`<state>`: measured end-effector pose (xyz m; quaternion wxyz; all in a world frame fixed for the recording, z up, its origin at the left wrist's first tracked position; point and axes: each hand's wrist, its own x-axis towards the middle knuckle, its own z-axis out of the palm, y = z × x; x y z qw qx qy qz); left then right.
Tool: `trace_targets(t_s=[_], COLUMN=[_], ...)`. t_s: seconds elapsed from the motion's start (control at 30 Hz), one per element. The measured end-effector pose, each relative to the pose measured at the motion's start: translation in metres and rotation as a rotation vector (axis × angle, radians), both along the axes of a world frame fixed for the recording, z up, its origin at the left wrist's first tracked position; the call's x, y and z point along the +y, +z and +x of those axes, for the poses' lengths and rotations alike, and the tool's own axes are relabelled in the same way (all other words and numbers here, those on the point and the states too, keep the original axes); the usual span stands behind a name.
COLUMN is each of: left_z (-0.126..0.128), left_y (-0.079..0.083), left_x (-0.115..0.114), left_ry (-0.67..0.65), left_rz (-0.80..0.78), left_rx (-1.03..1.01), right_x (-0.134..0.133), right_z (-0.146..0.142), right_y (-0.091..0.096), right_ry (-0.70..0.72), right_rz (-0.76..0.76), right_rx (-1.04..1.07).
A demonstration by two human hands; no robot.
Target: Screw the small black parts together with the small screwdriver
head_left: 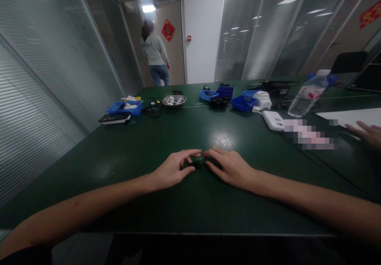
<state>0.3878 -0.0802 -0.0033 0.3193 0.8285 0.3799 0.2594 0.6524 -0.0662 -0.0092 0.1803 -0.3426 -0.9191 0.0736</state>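
Both my hands rest on the dark green table (125, 154) near its front edge. My left hand (174, 170) pinches a small black part (195, 164) between thumb and forefinger. My right hand (230, 166) lies on the other side of that part, its fingers curled over the part's right end and touching it. A tiny green bit shows on top of the part. Most of the part is hidden under my fingers.
Farther back stand several blue bins (242, 103), a metal bowl (174, 100), a black book (114, 118), a white device (262, 99), a white box (273, 120) and a water bottle (308, 94). Another person's hand (367, 132) rests at right. A person (155, 54) stands by the door.
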Motion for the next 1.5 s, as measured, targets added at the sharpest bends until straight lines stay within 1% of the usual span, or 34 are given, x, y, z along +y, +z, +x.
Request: trace_targets(t_s=[0.2,0.37,0.47,0.6,0.67,0.73,0.8,0.87,0.93,1.07,1.13,1.2,1.27,1.33,1.4,1.5], left_z=[0.000,-0.002,0.000,0.003,-0.001,-0.012,-0.035,-0.070,-0.115,-0.218,-0.265,-0.303,-0.331,-0.349,-0.358,-0.363], left_y=[0.004,0.004,0.003,0.005,0.008,0.009,0.008,0.005,0.001,-0.004,-0.003,-0.001,0.003,0.006,0.009,0.010], left_x=[-0.002,0.000,0.000,0.000,0.003,0.011,0.024,0.042,0.062,0.100,0.111,0.118,0.119,0.118,0.116,0.114], left_ry=[-0.001,-0.082,-0.111,-0.180,-0.221,-0.224,-0.157,-0.028,0.113,0.390,0.507,0.620,0.710,0.776,0.822,0.854], left_rz=[0.042,0.009,0.101,0.215,0.284,0.350,0.374,0.355,0.323,0.214,0.168,0.106,0.073,0.048,0.027,0.005], left_rx=[-0.022,-0.036,0.006,0.129,0.215,0.295,0.347,0.383,0.406,0.401,0.421,0.478,0.519,0.554,0.591,0.638], right_x=[0.004,0.014,0.016,0.015,0.014,0.014,0.015,0.015,0.016,0.016,0.016,0.015,0.015,0.015,0.015,0.016], right_z=[0.001,0.007,0.009,0.008,0.007,0.008,0.009,0.010,0.011,0.011,0.010,0.010,0.009,0.009,0.009,0.010], right_y=[0.003,0.005,0.005,0.007,0.007,0.008,0.008,0.007,0.006,0.005,0.006,0.007,0.009,0.009,0.008,0.007], right_ry=[-0.122,-0.230,-0.252,-0.230,-0.222,-0.216,-0.209,-0.203,-0.198,-0.195,-0.198,-0.198,-0.193,-0.194,-0.201,-0.205], right_rz=[-0.006,-0.002,-0.001,0.008,0.003,-0.003,-0.012,-0.020,-0.028,-0.028,-0.031,-0.039,-0.053,-0.063,-0.056,-0.038], right_rx=[-0.029,-0.033,-0.039,-0.043,-0.034,-0.023,-0.014,-0.007,-0.001,0.004,-0.003,-0.005,0.000,0.002,-0.002,-0.013])
